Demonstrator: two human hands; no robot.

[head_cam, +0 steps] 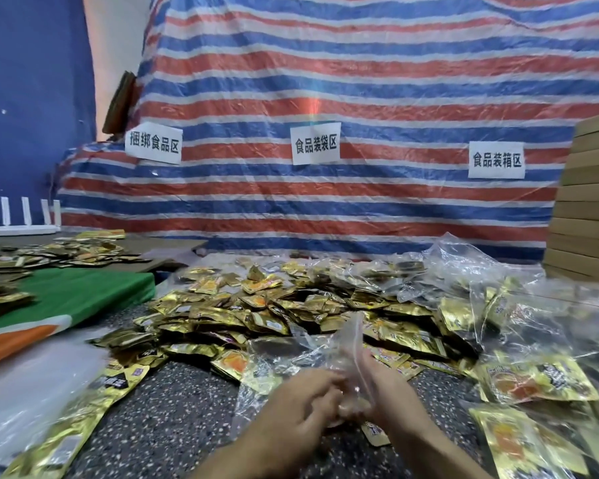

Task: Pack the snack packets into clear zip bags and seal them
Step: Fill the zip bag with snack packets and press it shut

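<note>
Closing on the thin film, the left hand pinches the clear zip bag, held upright above the table before the heaped snack packets; the right hand grips its other side. Limp and slippery (likely to crumple), it should handle best by the stiffer zip strip.

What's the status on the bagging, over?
Left hand and right hand both pinching one clear zip bag, held upright. Bag contents blurred. Loose snack packets heaped just behind. Nothing blocking the hands.
</note>
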